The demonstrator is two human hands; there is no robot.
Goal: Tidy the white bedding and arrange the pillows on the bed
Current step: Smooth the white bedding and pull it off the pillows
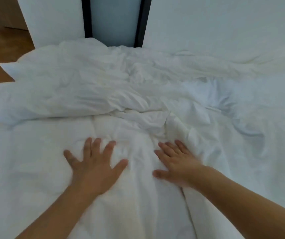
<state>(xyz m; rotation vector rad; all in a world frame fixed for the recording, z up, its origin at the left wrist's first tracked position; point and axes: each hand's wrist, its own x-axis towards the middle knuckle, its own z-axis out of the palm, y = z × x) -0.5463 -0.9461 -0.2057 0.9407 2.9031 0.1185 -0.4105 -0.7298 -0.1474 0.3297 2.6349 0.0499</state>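
A white duvet [34, 152] covers the bed, wrinkled and bunched in the middle. My left hand [95, 168] lies flat on it with the fingers spread wide. My right hand [178, 163] presses the duvet just to the right, fingers straight and close together. A raised fold of cloth runs between the two hands. Two white pillows lie at the far left of the bed: one [43, 102] nearer me and another [57, 66] behind it, their corners overhanging the bed's left side.
Wooden floor [2, 49] shows beyond the bed's left edge. A white wall [224, 23] stands behind the bed, with a dark-framed frosted panel [114, 19] in it. More rumpled white bedding [241, 104] spreads to the right.
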